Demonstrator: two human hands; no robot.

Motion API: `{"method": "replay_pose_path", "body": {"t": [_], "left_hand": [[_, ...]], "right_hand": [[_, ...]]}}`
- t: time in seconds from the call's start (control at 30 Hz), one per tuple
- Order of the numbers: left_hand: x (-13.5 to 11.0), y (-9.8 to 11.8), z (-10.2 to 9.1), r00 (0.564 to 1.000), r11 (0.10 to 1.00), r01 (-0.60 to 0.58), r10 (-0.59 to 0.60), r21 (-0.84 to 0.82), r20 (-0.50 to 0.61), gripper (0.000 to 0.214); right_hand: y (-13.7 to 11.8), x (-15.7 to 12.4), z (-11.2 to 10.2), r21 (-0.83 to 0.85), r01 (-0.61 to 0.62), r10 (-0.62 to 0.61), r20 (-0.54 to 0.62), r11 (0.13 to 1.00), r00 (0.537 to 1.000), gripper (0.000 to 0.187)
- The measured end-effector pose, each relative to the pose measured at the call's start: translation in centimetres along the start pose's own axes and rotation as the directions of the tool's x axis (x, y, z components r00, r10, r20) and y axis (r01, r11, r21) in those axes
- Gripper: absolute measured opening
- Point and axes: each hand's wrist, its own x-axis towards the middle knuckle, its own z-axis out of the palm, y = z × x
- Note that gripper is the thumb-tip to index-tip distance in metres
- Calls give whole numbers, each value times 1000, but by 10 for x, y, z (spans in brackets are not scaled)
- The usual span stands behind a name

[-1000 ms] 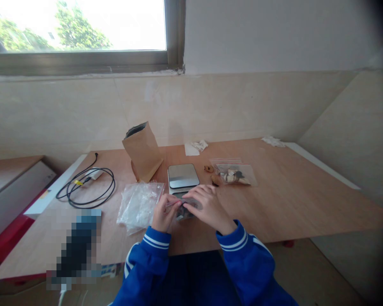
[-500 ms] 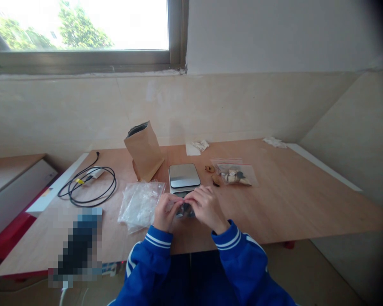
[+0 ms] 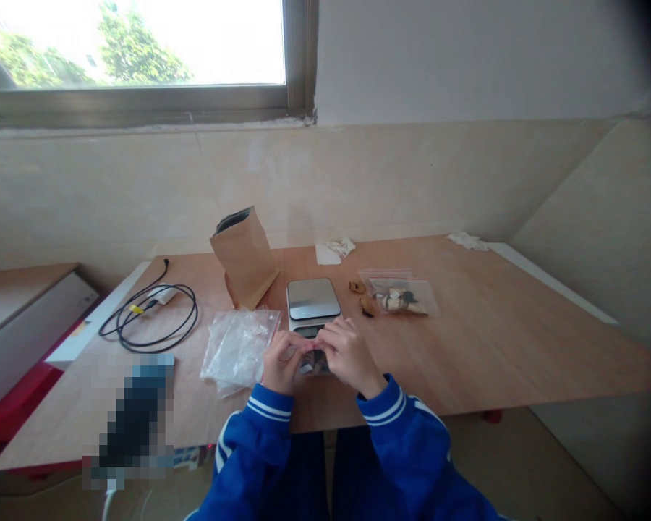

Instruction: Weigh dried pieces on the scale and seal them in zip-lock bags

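Between my two hands hangs a clear plastic bag (image 3: 319, 364) with dark and pale pieces inside; what they are I cannot make out. My left hand (image 3: 285, 360) pinches the bag's upper edge at its left part. Close beside it, my right hand (image 3: 349, 354) pinches the same edge, fingertips nearly meeting the left ones. Just beyond the hands stands a kitchen scale (image 3: 313, 299) with a bare silver plate, its dark display partly covered by my fingers. Left of my left hand lies a stack of clear plastic bags (image 3: 239, 349).
A brown paper pouch (image 3: 246, 257) stands open behind the scale's left side. Dried brown slices (image 3: 367, 307) and a filled zip bag (image 3: 404, 298) lie to the right. Coiled black cable (image 3: 195, 318) and a pixelated dark device (image 3: 133, 416) are at left. Crumpled paper (image 3: 343, 247) lies by the wall.
Both hands have shifted very slightly along the bag's edge, and the bag hangs a touch lower. Everything else on the table stays in place.
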Motion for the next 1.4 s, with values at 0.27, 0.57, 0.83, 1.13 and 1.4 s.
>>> {"method": "replay_pose_path", "body": {"t": [0.27,0.57,0.83,1.13,1.4], "left_hand": [[-3,2,0,985,997,77,-79,-19,-153,8],[7,9,-14,991,998,55,-56,-14,-121,11],[7,16,-20,985,989,138,-143,-56,-100,25],[12,19,-24,936,935,302,-328,-187,-128,35],[20,22,-15,810,771,353,-535,-530,-240,38]], "right_hand": [[2,-2,-2,173,-74,76,-7,982,997,16],[6,-9,-3,126,-66,74,-55,990,996,22],[12,-11,-3,141,-8,22,-100,990,995,10],[15,-14,-8,130,-3,29,-199,991,979,17],[22,-22,-10,374,-142,220,-175,917,960,15]]}}
